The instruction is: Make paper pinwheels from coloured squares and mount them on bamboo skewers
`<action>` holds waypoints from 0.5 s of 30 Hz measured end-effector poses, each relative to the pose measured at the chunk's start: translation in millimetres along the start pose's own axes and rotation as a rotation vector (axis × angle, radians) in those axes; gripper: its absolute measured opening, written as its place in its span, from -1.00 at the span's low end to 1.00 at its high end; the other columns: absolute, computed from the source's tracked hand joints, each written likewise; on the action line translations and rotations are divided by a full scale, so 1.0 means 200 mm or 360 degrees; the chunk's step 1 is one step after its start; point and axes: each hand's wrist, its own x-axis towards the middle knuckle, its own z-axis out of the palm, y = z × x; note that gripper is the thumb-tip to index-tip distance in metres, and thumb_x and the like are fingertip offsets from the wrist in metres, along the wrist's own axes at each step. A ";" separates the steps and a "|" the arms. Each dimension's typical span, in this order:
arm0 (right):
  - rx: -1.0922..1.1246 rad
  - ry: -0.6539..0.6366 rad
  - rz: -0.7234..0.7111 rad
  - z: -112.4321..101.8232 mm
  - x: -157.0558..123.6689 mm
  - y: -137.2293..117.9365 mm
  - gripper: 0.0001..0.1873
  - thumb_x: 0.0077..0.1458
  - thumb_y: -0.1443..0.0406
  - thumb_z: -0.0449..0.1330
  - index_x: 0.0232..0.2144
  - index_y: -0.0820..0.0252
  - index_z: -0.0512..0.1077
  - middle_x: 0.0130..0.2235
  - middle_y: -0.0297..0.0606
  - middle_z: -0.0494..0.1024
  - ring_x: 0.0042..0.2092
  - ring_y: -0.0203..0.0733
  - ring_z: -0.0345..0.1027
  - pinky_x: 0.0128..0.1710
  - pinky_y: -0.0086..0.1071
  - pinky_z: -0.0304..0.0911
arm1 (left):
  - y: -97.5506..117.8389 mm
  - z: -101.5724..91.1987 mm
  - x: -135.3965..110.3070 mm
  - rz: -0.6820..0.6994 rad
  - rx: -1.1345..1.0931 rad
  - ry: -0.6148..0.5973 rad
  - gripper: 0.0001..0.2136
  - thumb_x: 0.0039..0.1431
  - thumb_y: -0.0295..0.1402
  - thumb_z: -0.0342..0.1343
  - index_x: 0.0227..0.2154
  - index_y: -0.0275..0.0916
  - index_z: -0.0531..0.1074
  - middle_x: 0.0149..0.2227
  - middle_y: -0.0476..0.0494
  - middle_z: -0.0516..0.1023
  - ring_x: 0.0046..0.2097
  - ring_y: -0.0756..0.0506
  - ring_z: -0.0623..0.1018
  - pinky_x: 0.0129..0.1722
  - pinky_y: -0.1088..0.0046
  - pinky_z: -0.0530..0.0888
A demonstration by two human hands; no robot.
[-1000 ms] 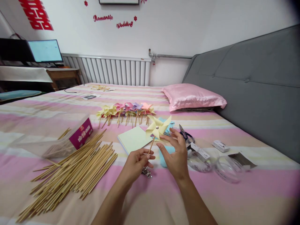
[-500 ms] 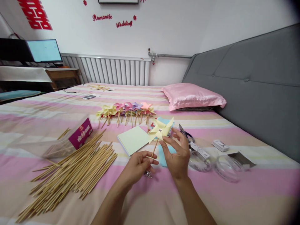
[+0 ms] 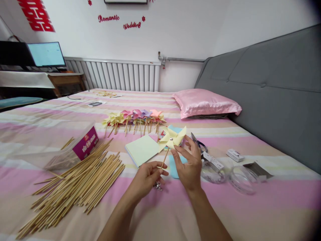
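A pale yellow paper pinwheel (image 3: 175, 136) with a silver fastener at its centre stands tilted on a thin wooden stick (image 3: 165, 158). My left hand (image 3: 145, 179) pinches this stick low down between thumb and fingers. At the pinwheel's lower right blade, my right hand (image 3: 188, 165) has thumb and fingertips closed in on the paper. Small silver fasteners (image 3: 157, 186) lie on the bedspread just under my left hand. A stack of pale green paper squares (image 3: 142, 150) is left of the pinwheel, and blue paper (image 3: 175, 167) is partly hidden behind my right hand.
Loose wooden sticks (image 3: 75, 187) spread beside a clear plastic box (image 3: 86, 142) at left. Several finished pinwheels (image 3: 136, 115) lie in a row farther back. Scissors (image 3: 199, 144), round clear containers (image 3: 242, 180) and a small white box (image 3: 235, 155) are at right. A pink pillow (image 3: 207, 103) lies behind.
Almost nothing differs. Both hands keep their places on the pinwheel, and the whole view has shifted very slightly.
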 end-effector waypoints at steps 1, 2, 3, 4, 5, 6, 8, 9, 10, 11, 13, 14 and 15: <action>-0.0013 -0.0014 0.0000 0.00 0.00 0.00 -0.84 0.08 0.26 0.17 -0.31 0.12 0.54 0.07 -0.09 0.35 0.00 -0.02 0.27 -0.05 -0.03 0.23 | 0.00 0.00 0.00 0.0006 0.0006 0.0001 -0.66 -0.01 -0.14 0.16 -0.28 -0.32 0.43 -0.32 -0.25 0.56 -0.48 -0.04 0.52 -0.43 0.45 0.40; -0.0027 -0.0030 0.0000 0.00 0.00 0.00 -0.83 0.09 0.26 0.16 -0.30 0.12 0.54 0.07 -0.08 0.35 0.01 -0.01 0.26 -0.04 -0.03 0.22 | 0.00 0.00 0.00 0.0011 0.0014 0.0000 -0.67 -0.01 -0.14 0.16 -0.28 -0.32 0.43 -0.33 -0.25 0.56 -0.48 -0.04 0.52 -0.43 0.45 0.40; -0.0038 -0.0047 0.0000 0.00 0.00 0.00 -0.82 0.09 0.26 0.15 -0.29 0.13 0.54 0.07 -0.07 0.34 0.01 0.00 0.25 -0.03 -0.02 0.21 | 0.00 0.00 0.00 0.0014 0.0021 -0.0002 -0.67 -0.01 -0.15 0.15 -0.28 -0.32 0.43 -0.33 -0.24 0.56 -0.48 -0.04 0.52 -0.43 0.45 0.40; -0.0047 -0.0066 0.0001 0.00 0.00 0.00 -0.81 0.10 0.26 0.14 -0.28 0.14 0.54 0.07 -0.05 0.33 0.02 0.00 0.24 -0.03 -0.03 0.20 | -0.01 0.00 0.00 0.0013 0.0024 -0.0008 -0.67 0.00 -0.15 0.15 -0.28 -0.32 0.43 -0.33 -0.24 0.55 -0.48 -0.04 0.52 -0.43 0.45 0.40; -0.0053 -0.0083 0.0001 0.00 0.00 0.00 -0.79 0.11 0.26 0.13 -0.27 0.15 0.54 0.07 -0.04 0.33 0.02 0.01 0.23 -0.02 -0.03 0.19 | -0.01 0.00 0.00 0.0010 0.0027 -0.0017 -0.67 0.00 -0.15 0.15 -0.28 -0.33 0.43 -0.33 -0.24 0.55 -0.48 -0.04 0.51 -0.44 0.44 0.40; -0.0056 -0.0098 0.0001 0.00 0.00 0.00 -0.79 0.11 0.26 0.13 -0.27 0.17 0.54 0.07 -0.03 0.32 0.02 0.01 0.23 -0.02 -0.04 0.19 | -0.01 0.00 0.00 0.0009 0.0030 -0.0025 -0.67 0.00 -0.15 0.14 -0.28 -0.33 0.43 -0.33 -0.24 0.54 -0.48 -0.04 0.51 -0.44 0.44 0.40; -0.0048 -0.0123 0.0009 0.00 0.00 0.00 -0.78 0.11 0.26 0.12 -0.26 0.17 0.54 0.07 -0.04 0.31 0.03 0.01 0.21 -0.02 -0.05 0.18 | -0.01 0.00 0.01 0.0009 0.0041 -0.0033 -0.67 0.02 -0.15 0.12 -0.27 -0.34 0.42 -0.33 -0.24 0.54 -0.47 -0.03 0.51 -0.44 0.44 0.40; -0.0033 -0.0139 0.0022 -0.01 0.00 0.00 -0.77 0.12 0.26 0.11 -0.25 0.15 0.54 0.07 -0.05 0.30 0.04 0.01 0.19 -0.01 -0.05 0.17 | -0.01 0.00 0.01 0.0009 0.0050 -0.0035 -0.67 0.03 -0.16 0.12 -0.26 -0.34 0.42 -0.33 -0.24 0.54 -0.47 -0.03 0.50 -0.43 0.44 0.40; -0.0012 -0.0159 0.0040 -0.01 0.00 0.00 -0.76 0.13 0.26 0.10 -0.23 0.14 0.53 0.08 -0.07 0.29 0.06 0.01 0.17 0.00 -0.05 0.15 | -0.01 0.00 0.01 0.0009 0.0062 -0.0037 -0.67 0.03 -0.16 0.11 -0.26 -0.34 0.42 -0.32 -0.24 0.53 -0.47 -0.03 0.50 -0.43 0.44 0.40; 0.0014 -0.0182 0.0061 -0.01 0.00 0.00 -0.75 0.14 0.26 0.09 -0.21 0.12 0.52 0.09 -0.09 0.28 0.08 0.00 0.15 0.02 -0.06 0.14 | -0.01 0.00 0.01 0.0008 0.0070 -0.0039 -0.68 0.04 -0.17 0.11 -0.26 -0.34 0.41 -0.32 -0.24 0.53 -0.47 -0.03 0.50 -0.43 0.44 0.40; 0.0065 -0.0241 0.0103 -0.01 0.01 -0.01 -0.73 0.15 0.26 0.07 -0.16 0.11 0.50 0.12 -0.12 0.25 0.10 -0.02 0.12 0.04 -0.07 0.12 | -0.01 0.00 0.00 0.0016 0.0085 -0.0049 -0.68 0.06 -0.18 0.09 -0.25 -0.35 0.41 -0.32 -0.24 0.53 -0.46 -0.03 0.50 -0.42 0.44 0.39; 0.0082 -0.0265 0.0116 -0.01 0.01 -0.01 -0.73 0.16 0.26 0.06 -0.15 0.10 0.50 0.12 -0.13 0.24 0.11 -0.02 0.11 0.05 -0.08 0.11 | -0.01 -0.01 0.00 0.0020 0.0096 -0.0051 -0.68 0.07 -0.18 0.09 -0.24 -0.35 0.41 -0.32 -0.25 0.53 -0.46 -0.03 0.50 -0.42 0.44 0.39; 0.0095 -0.0288 0.0125 -0.01 0.01 -0.01 -0.72 0.16 0.26 0.05 -0.14 0.10 0.49 0.12 -0.13 0.23 0.12 -0.03 0.09 0.06 -0.09 0.10 | -0.02 -0.01 0.00 0.0025 0.0109 -0.0052 -0.69 0.07 -0.19 0.08 -0.24 -0.35 0.40 -0.31 -0.25 0.52 -0.46 -0.03 0.49 -0.42 0.44 0.39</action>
